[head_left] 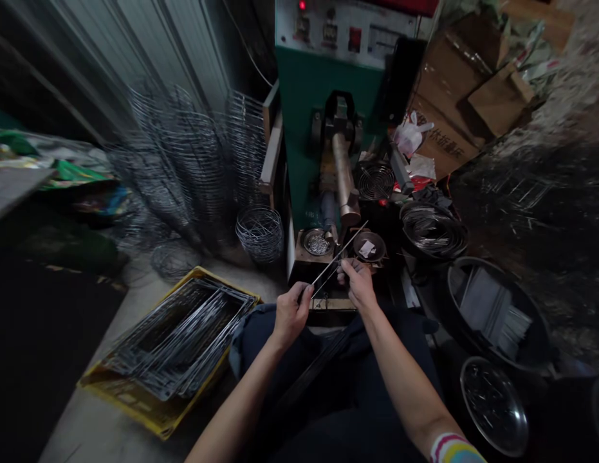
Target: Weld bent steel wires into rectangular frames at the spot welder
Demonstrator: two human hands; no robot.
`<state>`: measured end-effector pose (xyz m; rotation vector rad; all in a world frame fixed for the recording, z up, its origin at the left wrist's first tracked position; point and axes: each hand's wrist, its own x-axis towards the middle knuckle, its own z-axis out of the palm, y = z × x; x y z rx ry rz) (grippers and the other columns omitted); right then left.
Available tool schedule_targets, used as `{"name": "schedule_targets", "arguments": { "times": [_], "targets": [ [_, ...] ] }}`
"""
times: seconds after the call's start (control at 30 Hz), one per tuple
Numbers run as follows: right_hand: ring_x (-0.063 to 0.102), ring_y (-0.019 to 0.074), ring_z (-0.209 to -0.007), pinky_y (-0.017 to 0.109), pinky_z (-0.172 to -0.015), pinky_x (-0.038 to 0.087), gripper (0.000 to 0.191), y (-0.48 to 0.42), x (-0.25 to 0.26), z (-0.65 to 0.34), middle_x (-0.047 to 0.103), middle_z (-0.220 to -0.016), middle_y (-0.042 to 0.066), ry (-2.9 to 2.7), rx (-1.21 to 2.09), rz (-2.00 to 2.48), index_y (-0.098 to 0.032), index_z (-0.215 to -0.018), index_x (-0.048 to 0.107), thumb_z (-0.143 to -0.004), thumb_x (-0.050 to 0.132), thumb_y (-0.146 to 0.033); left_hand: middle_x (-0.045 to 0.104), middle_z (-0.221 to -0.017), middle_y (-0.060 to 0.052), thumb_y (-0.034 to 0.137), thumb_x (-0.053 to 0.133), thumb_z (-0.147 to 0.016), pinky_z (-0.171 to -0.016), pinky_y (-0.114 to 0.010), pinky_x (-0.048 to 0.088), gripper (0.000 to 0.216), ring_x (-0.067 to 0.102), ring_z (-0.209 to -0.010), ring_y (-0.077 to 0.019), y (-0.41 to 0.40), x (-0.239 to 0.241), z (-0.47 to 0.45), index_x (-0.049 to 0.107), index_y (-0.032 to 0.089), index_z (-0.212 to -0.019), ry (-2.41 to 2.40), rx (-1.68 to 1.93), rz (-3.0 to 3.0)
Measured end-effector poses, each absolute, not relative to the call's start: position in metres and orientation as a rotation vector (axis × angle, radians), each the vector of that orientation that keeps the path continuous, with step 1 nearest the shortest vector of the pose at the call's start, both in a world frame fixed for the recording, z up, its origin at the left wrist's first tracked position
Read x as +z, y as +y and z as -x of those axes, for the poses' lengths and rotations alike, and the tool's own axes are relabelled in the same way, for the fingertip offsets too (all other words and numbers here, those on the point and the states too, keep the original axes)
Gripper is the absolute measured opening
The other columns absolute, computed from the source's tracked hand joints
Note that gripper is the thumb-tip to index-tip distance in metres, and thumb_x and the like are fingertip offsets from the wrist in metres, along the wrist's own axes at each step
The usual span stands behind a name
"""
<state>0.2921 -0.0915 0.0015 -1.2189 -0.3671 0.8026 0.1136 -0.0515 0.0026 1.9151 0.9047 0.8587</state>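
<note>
My left hand (292,310) is closed, thumb and fingers pinched on the near end of a thin metal wire piece (350,241). It slants up and away to the right, with a second thin wire line below it. My right hand (358,281) is closed too, its fingers pinched at the middle of the wire piece; what lies between the fingertips is partly hidden. Just beyond the hands are the thick metal arm (345,177) and lower tip of a green machine (299,128). A bowl of small metal bits (318,243) stands beside the tip.
A dark bowl (376,239) with white scraps sits right of the tip. At left lies a yellow crate (166,429) of wire frames, with stacked wire baskets (197,161) behind. To the right stand a coil of wire (432,231), a tub of rods (535,354) and a round tray (495,405).
</note>
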Motion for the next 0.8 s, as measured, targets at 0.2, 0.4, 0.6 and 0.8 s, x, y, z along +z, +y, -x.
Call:
{"name": "schedule_targets", "arguments": {
  "times": [0.2,0.4,0.6,0.8],
  "targets": [
    [0.05,0.0059,-0.043,0.016,-0.039,0.04,0.036,-0.088,0.009,-0.294,0.06,-0.057,-0.003,-0.427,0.817,1.191,-0.016,-0.068,0.061,-0.065,0.081,-0.045,0.055,-0.063,0.002,0.034,0.048,-0.095,-0.058,-0.022,0.037,0.025,0.05,-0.057,-0.0115,-0.048,0.007,-0.113,0.062,0.017,-0.082,0.89,0.892,-1.911],
    [0.051,0.0066,-0.044,0.017,-0.04,0.04,0.032,-0.082,0.011,-0.294,0.061,-0.058,-0.002,-0.489,0.793,1.172,-0.016,-0.068,0.061,-0.069,0.079,-0.043,0.056,-0.064,0.002,0.033,0.049,-0.095,-0.058,-0.022,0.037,0.024,0.052,-0.057,-0.0115,-0.045,0.011,-0.113,0.063,0.017,-0.082,0.896,0.931,-1.919],
    [0.05,0.0067,-0.043,0.017,-0.041,0.039,0.031,-0.078,0.011,-0.295,0.061,-0.059,-0.002,-0.507,0.79,1.149,-0.017,-0.069,0.061,-0.07,0.078,-0.043,0.054,-0.062,0.002,0.032,0.049,-0.095,-0.057,-0.022,0.037,0.025,0.05,-0.056,-0.011,-0.044,0.016,-0.113,0.062,0.017,-0.081,0.903,0.947,-1.928],
    [0.049,0.0064,-0.043,0.018,-0.041,0.038,0.031,-0.077,0.012,-0.297,0.059,-0.058,-0.003,-0.539,0.785,1.147,-0.017,-0.068,0.06,-0.071,0.078,-0.043,0.054,-0.061,0.003,0.031,0.049,-0.094,-0.056,-0.022,0.037,0.024,0.05,-0.055,-0.0111,-0.043,0.017,-0.114,0.062,0.018,-0.08,0.89,0.958,-1.927]
  ]
}}
